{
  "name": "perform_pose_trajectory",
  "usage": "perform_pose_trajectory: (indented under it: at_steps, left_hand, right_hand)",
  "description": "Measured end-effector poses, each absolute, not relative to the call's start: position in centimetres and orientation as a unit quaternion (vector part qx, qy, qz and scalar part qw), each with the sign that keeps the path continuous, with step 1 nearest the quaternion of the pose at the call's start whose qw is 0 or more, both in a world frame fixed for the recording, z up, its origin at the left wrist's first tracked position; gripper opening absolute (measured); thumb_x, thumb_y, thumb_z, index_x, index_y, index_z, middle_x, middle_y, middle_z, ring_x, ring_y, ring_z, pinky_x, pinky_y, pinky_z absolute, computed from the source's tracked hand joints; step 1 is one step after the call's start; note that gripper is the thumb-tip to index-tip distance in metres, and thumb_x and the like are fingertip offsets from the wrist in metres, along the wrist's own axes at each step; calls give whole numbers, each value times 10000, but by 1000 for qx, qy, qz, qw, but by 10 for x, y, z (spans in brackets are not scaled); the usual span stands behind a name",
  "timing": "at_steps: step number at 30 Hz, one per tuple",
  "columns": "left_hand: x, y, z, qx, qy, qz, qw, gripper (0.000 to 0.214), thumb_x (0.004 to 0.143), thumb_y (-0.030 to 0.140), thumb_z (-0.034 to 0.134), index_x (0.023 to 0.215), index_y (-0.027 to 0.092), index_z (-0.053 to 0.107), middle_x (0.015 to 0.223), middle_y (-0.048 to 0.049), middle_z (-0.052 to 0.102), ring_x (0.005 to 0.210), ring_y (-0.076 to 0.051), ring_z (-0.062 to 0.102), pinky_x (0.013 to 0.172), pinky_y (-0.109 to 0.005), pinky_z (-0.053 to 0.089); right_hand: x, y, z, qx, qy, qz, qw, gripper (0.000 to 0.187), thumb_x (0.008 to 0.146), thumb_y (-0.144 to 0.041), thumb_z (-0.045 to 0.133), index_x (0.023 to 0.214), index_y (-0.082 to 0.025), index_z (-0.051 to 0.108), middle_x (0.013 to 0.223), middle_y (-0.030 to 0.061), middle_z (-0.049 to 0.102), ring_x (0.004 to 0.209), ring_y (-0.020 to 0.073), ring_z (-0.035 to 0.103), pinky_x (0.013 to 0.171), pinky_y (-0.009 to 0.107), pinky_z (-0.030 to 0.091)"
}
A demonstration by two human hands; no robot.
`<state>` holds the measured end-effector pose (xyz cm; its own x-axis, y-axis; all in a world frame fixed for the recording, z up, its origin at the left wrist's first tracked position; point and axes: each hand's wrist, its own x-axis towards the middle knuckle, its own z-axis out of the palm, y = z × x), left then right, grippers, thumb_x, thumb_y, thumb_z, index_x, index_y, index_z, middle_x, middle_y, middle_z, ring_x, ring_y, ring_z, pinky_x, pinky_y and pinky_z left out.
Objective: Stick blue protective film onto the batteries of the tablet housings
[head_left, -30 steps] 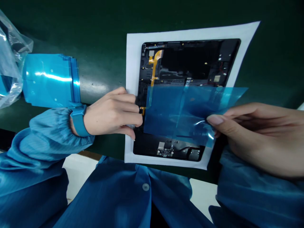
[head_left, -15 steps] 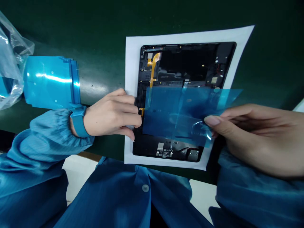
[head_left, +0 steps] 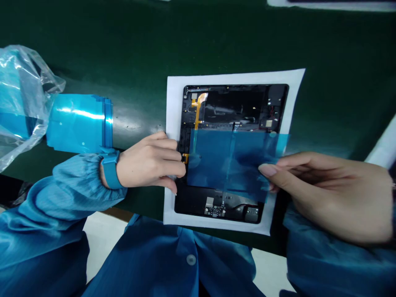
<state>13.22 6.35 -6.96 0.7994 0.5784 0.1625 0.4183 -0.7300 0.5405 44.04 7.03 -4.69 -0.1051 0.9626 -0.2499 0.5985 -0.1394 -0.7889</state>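
Note:
An opened tablet [head_left: 198, 198] lies on a white sheet, its circuit board, orange ribbon cable and black inner parts showing. Over its lower middle spreads a translucent blue film [head_left: 213, 161], reaching past the right edge of the tablet. My right hand [head_left: 321, 189] pinches the film's right side between thumb and index finger. At the tablet's left edge rests my left hand [head_left: 151, 163], fingers curled against it beside the film's left edge, thumb pointing down over the white sheet. Those curled fingertips are partly hidden.
Left of the tablet is a stack of shiny blue films [head_left: 77, 123], partly beside a clear plastic bag [head_left: 40, 95] with more blue sheets. The white sheet [head_left: 173, 107] extends around the tablet on the dark green table [head_left: 123, 49]. Another white edge [head_left: 385, 142] shows at right.
The view has shifted, so the tablet and stack sit lower in it. The film's right side looks flatter, with less of a curl by my right thumb. Both hands keep their holds.

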Motion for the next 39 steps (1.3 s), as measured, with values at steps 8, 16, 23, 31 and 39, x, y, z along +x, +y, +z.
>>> perform_pose_trajectory:
  at_steps: [8,16,23,31,39]
  left_hand:
    - [131,63,-69,914,270,165,254,356,967,518,581,803,203,609,688,13,602,687,-157,465,701,-317,279]
    - [132,63,-69,916,271,158,251,379,981,536,550,805,206,612,685,21,583,689,-151,448,713,-308,284]
    - [132,63,-68,915,267,166,251,367,970,521,570,799,199,607,679,16,580,690,-158,438,701,-308,275]
    - [132,64,-69,916,266,162,252,374,965,537,569,803,203,610,677,20,576,687,-158,438,704,-308,275]
    - [131,63,-68,917,265,158,251,375,970,537,559,808,203,612,678,20,572,696,-157,445,714,-306,276]
  right_hand:
    - [446,71,-53,-610,-635,414,232,157,730,-328,853,703,-215,747,520,-20,670,398,117,617,450,175,561]
    - [443,72,-55,-607,-629,425,234,216,724,-420,845,694,-234,737,513,-31,669,382,114,611,427,166,543]
    - [442,73,-50,-617,-622,432,216,213,725,-427,836,693,-239,740,505,-31,666,391,108,619,452,150,550]
    - [441,74,-51,-612,-617,443,219,191,725,-399,832,697,-234,738,511,-26,672,389,111,621,446,154,551]
    - [440,74,-50,-611,-614,448,219,177,721,-372,827,682,-230,728,499,-28,665,391,112,622,448,154,549]
